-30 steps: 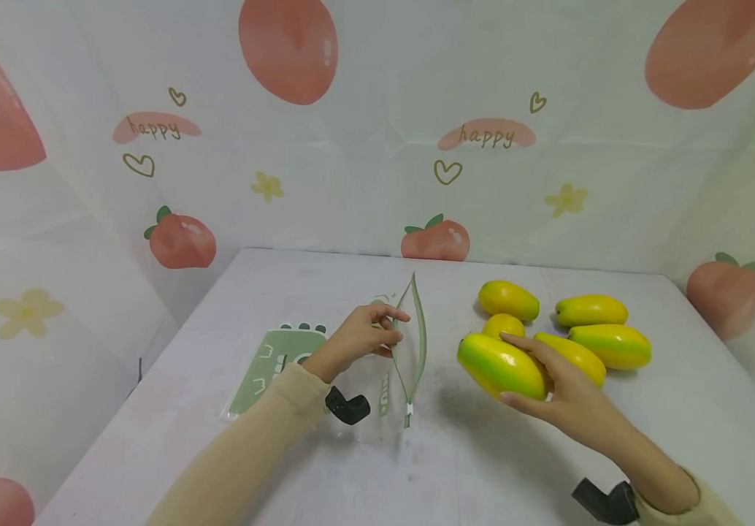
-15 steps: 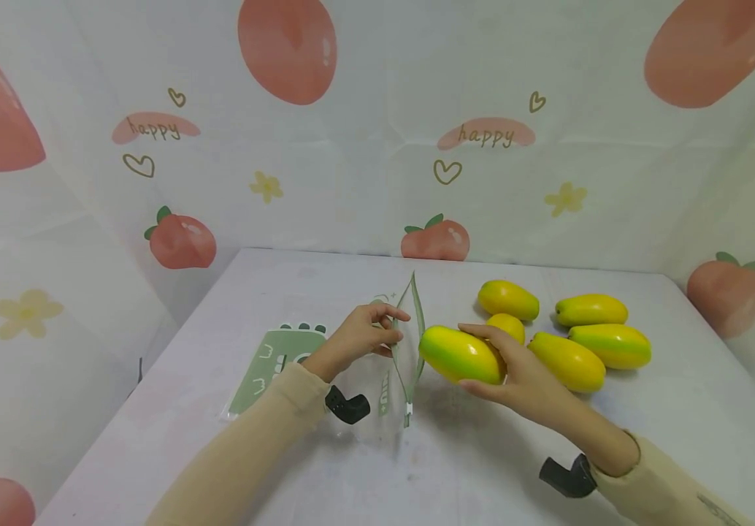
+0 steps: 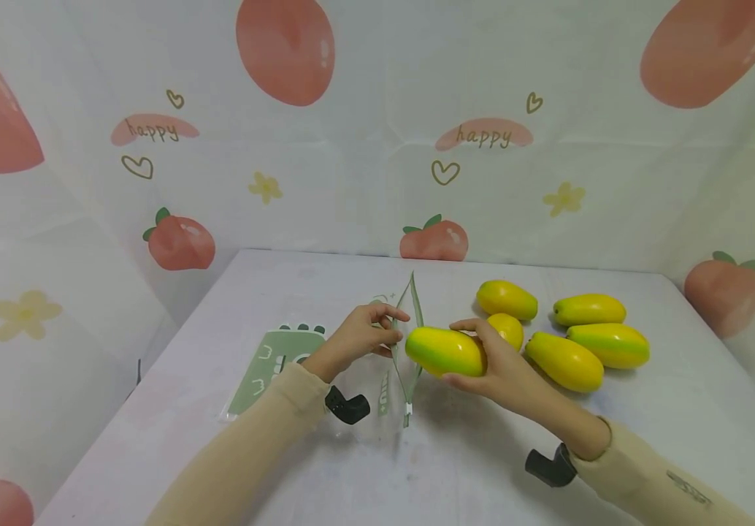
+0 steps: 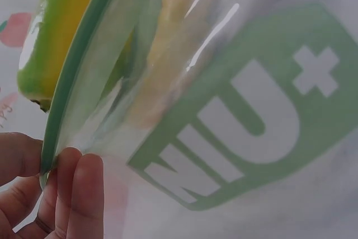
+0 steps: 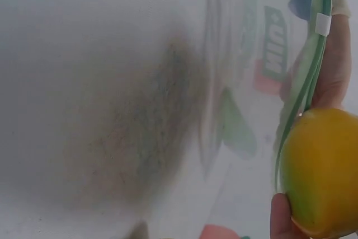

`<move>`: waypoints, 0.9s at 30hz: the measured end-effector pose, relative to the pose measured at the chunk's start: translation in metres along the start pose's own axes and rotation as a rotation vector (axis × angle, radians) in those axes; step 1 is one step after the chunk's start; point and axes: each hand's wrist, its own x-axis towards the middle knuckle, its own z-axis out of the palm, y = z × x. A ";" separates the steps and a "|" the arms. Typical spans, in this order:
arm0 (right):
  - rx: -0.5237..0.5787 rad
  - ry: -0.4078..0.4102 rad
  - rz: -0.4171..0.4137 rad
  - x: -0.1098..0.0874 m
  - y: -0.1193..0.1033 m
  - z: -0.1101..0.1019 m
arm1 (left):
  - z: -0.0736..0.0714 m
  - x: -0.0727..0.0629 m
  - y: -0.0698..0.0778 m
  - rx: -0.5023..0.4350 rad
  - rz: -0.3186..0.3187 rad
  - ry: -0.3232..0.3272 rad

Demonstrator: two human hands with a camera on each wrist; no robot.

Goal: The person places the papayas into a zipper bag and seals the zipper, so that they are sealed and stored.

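A clear zip bag (image 3: 384,391) with green print stands on its side, its green-edged mouth parted and facing right. My left hand (image 3: 361,332) pinches one edge of that mouth; the left wrist view shows thumb and fingertips on the green strip (image 4: 72,76). In my right hand (image 3: 505,372) is a yellow-green papaya (image 3: 443,351), gripped between thumb and fingers. Its tip is at the bag's mouth, overlapping the far edge in the head view. A white zip slider (image 5: 323,24) sits at the near end of the strip. How deep the tip reaches inside, I cannot tell.
Several more papayas (image 3: 564,361) lie on the right of the white table (image 3: 430,475), behind and beside my right hand. The bag's green printed panel (image 3: 255,365) lies to the left, partly under my left forearm. A fruit-patterned cloth (image 3: 351,168) hangs behind the table.
My right hand has carried the papaya leftward from beside the other papayas to the bag's mouth. My left hand has kept its hold on the bag edge without moving.
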 end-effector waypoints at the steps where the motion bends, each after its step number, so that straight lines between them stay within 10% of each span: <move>1: -0.004 0.000 -0.005 0.001 0.000 0.001 | 0.000 0.000 0.000 0.001 -0.002 0.001; 27: -0.141 0.042 0.003 0.011 -0.007 0.008 | 0.001 0.003 0.003 0.014 0.003 0.011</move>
